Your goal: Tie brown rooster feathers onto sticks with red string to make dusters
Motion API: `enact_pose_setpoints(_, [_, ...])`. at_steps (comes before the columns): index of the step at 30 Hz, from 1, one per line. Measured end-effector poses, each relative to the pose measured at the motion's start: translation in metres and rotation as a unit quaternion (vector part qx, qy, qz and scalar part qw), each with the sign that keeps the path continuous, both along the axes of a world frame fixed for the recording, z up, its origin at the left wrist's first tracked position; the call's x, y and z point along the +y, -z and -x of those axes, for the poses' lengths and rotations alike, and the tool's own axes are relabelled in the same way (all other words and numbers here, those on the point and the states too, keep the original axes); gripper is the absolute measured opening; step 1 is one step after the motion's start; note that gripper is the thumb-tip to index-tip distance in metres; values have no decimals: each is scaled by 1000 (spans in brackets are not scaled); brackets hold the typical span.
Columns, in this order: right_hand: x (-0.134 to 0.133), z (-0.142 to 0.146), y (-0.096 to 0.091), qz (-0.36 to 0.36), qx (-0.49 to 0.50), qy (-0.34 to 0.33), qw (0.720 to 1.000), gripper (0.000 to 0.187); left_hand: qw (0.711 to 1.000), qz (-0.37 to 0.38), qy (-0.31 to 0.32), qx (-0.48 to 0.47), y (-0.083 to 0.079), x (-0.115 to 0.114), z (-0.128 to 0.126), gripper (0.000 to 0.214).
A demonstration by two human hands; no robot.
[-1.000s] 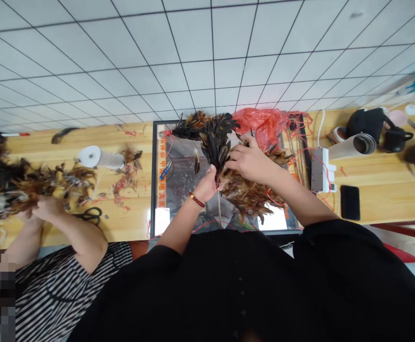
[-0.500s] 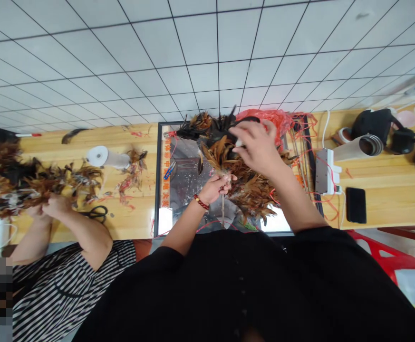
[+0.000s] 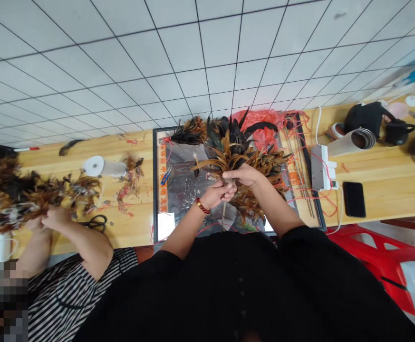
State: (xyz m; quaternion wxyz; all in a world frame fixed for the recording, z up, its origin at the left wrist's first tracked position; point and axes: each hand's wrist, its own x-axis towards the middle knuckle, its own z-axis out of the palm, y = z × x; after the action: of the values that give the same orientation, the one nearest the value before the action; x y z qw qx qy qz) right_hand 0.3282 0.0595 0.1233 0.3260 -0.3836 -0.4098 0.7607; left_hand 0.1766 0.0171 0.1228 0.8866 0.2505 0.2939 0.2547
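My left hand (image 3: pixel 214 195), with a red bead bracelet (image 3: pixel 202 206) at the wrist, is closed around a thin stick (image 3: pixel 223 216) whose lower end points toward my body. Just above it, my right hand (image 3: pixel 246 175) grips the base of a bunch of brown and black feathers (image 3: pixel 225 154) that fans out away from me around the stick's top. The two hands almost touch. Under my right forearm lies a heap of brown feathers (image 3: pixel 252 206). Fingers cover the spot where feathers and stick meet.
Beyond the feathers lies a red plastic bag (image 3: pixel 264 135). A blue-handled cutter (image 3: pixel 166 175) is on the dark-framed board (image 3: pixel 178 209). To the right are a power strip (image 3: pixel 320 168) and phone (image 3: pixel 354 199). On the left, a co-worker's hands (image 3: pixel 55 218) handle feathers near scissors (image 3: pixel 95 223).
My right hand has come down from above the feather heap to the base of the bunch beside my left hand. My left hand stays on the stick. The view has shifted slightly.
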Motion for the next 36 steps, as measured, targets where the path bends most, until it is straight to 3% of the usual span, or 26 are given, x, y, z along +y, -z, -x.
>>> enact_pose_setpoints(4, [-1,-2,-12,7,-25,40,999,44,992,-102,-41,57,0,-5,-7,48])
enact_pose_setpoints(9, [1,-5,-6,-25,40,54,997,54,979,-121,-113,123,1,-10,-19,47])
enact_pose_setpoints(11, [1,-3,0,-43,67,29,996,63,954,-156,-158,200,2,-8,-23,38])
enact_pose_setpoints(13, [1,1,5,-44,48,17,998,69,909,-218,-209,288,3,-4,-25,27])
enact_pose_setpoints(15, [-1,6,9,-36,7,67,997,65,870,-262,-237,344,3,1,-26,24])
enact_pose_setpoints(16, [-2,7,10,-28,-5,91,995,61,868,-264,-236,349,2,3,-25,24])
enact_pose_setpoints(18, [-4,7,13,-9,-7,87,996,57,902,-225,-202,310,0,4,-22,26])
enact_pose_setpoints(21, [-3,-1,15,32,-1,13,999,62,967,-121,-128,183,-4,2,-16,34])
enact_pose_setpoints(23, [0,-5,13,59,1,-4,998,65,985,-69,-105,121,-8,1,-12,40])
enact_pose_setpoints(30, [13,-3,-13,83,-3,-15,996,54,997,50,-65,-9,-15,8,-5,39])
enact_pose_setpoints(36, [9,5,-26,59,-100,-42,992,51,993,-15,-114,32,-3,6,-8,40])
